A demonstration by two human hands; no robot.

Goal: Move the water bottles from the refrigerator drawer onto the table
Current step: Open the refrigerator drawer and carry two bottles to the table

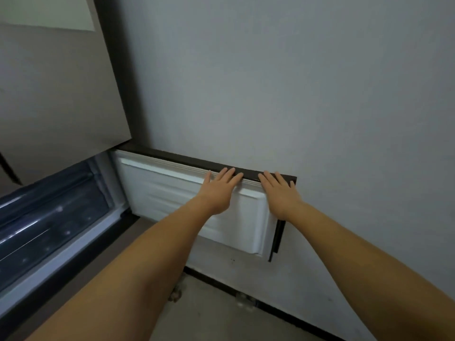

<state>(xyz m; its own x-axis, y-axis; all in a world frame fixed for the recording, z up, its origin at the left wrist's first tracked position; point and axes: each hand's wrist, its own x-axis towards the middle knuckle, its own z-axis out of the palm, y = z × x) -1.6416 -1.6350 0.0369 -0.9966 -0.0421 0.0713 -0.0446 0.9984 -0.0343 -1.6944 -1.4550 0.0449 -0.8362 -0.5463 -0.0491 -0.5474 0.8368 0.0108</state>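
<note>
Along the dark top edge of the pulled-out refrigerator drawer [187, 207], both hands lie flat with fingers straight, grasping nothing. The left hand [218, 193] rests near the middle of the edge; the right hand [279, 195] rests just beside it, near the drawer's right corner. The drawer's white inner panel faces the person. To the left, the dark bluish drawer bin [49, 225] is blurred, so no water bottles can be made out. A grey wall [295, 82] stands behind.

Dim, flat indoor light; soft blur throughout; wide-angle bending at edges
</note>
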